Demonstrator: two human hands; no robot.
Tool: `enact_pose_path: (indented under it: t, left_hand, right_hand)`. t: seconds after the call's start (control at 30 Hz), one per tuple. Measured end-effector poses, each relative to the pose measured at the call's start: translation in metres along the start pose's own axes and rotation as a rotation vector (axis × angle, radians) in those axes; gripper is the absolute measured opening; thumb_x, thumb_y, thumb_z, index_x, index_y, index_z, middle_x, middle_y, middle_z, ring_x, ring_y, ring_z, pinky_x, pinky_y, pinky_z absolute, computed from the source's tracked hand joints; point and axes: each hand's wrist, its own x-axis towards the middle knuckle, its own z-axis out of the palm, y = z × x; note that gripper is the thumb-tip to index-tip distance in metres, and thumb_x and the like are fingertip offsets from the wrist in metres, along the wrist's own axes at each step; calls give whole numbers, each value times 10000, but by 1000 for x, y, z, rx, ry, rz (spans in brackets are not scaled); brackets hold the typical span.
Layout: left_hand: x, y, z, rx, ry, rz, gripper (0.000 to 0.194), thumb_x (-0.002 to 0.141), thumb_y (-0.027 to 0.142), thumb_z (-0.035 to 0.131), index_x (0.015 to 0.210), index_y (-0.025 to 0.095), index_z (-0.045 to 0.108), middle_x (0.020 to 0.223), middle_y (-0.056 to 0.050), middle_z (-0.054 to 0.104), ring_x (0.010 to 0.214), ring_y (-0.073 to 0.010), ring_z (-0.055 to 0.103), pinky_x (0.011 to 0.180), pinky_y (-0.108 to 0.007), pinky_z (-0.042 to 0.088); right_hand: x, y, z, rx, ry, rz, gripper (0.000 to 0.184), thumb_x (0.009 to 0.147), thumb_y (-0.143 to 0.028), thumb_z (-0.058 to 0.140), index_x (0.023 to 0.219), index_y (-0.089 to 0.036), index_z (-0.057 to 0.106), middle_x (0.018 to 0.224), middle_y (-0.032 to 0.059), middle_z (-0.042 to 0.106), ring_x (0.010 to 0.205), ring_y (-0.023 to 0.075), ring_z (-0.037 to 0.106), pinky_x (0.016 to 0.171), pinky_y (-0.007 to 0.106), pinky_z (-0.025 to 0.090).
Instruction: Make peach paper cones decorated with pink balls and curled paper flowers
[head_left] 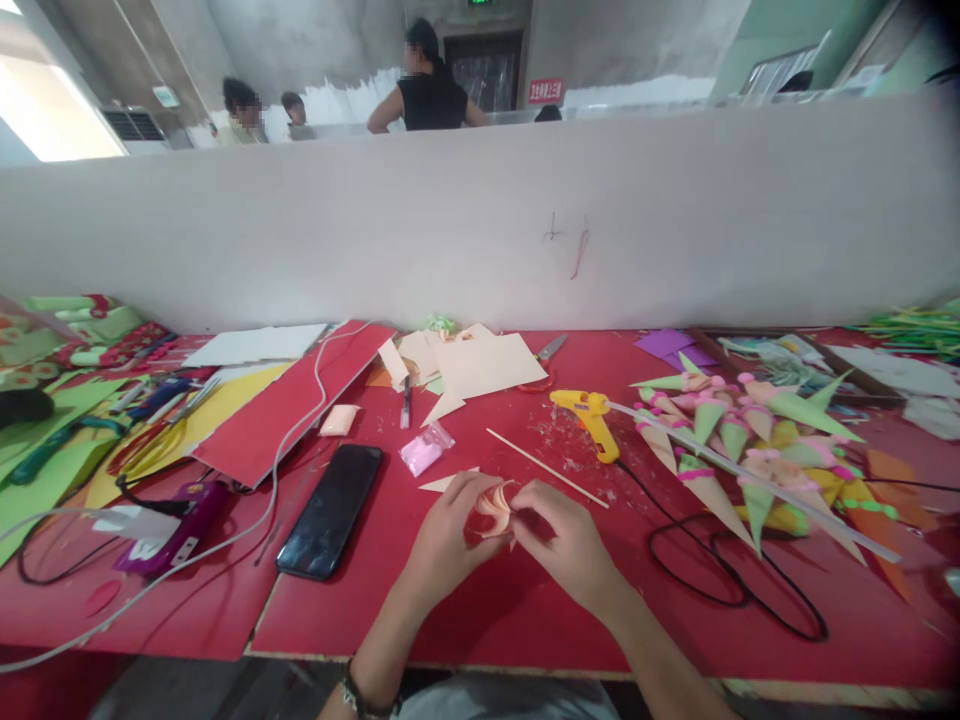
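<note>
Both my hands meet low over the red table (pixel 465 610), near its front edge. My left hand (pixel 448 535) and my right hand (pixel 564 540) pinch a small curled peach paper piece (pixel 495 503) between their fingertips, like rolled petals. A thin wooden stick (pixel 546 467) lies on the table just beyond my hands. A yellow glue gun (pixel 592 418) rests a little farther off to the right, its black cord looping toward the table's front.
A black phone (pixel 330 510) lies left of my hands, with a small pink packet (pixel 424 449) behind it. Peach paper sheets (pixel 480 365) and scissors (pixel 550 353) sit at the back. Several green and pink paper cones (pixel 739 430) fill the right. People stand beyond the white partition (pixel 480 220).
</note>
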Motion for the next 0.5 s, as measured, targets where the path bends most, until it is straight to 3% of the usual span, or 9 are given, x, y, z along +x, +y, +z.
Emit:
enact_pose_path:
  t: [0.2, 0.4, 0.5]
  left_hand:
    - [-2, -2, 4, 37, 12, 15, 594, 736, 221, 568, 1273, 214, 315, 1267, -116, 392, 1182, -213, 384, 965, -354, 360]
    - [-1, -8, 4, 162, 71, -19, 543, 745, 277, 559, 1250, 228, 366, 1215, -114, 468, 1134, -241, 443, 931, -403, 392]
    - [-1, -9, 2, 158, 39, -4, 531, 748, 286, 562, 1241, 231, 374, 1227, -112, 455, 1142, -235, 434, 940, -396, 387]
  right_hand:
    - [0, -1, 2, -9, -29, 15, 110, 771, -127, 454, 801, -211, 519, 761, 28, 583, 716, 151, 567, 658, 251, 453]
    - [0, 1, 5, -117, 69, 83, 90, 730, -119, 467, 740, -205, 492, 679, 11, 554, 625, 141, 545, 581, 233, 428]
    - [1, 3, 5, -121, 42, 89, 91, 738, -120, 460, 748, -205, 489, 689, 14, 558, 630, 143, 549, 583, 235, 429]
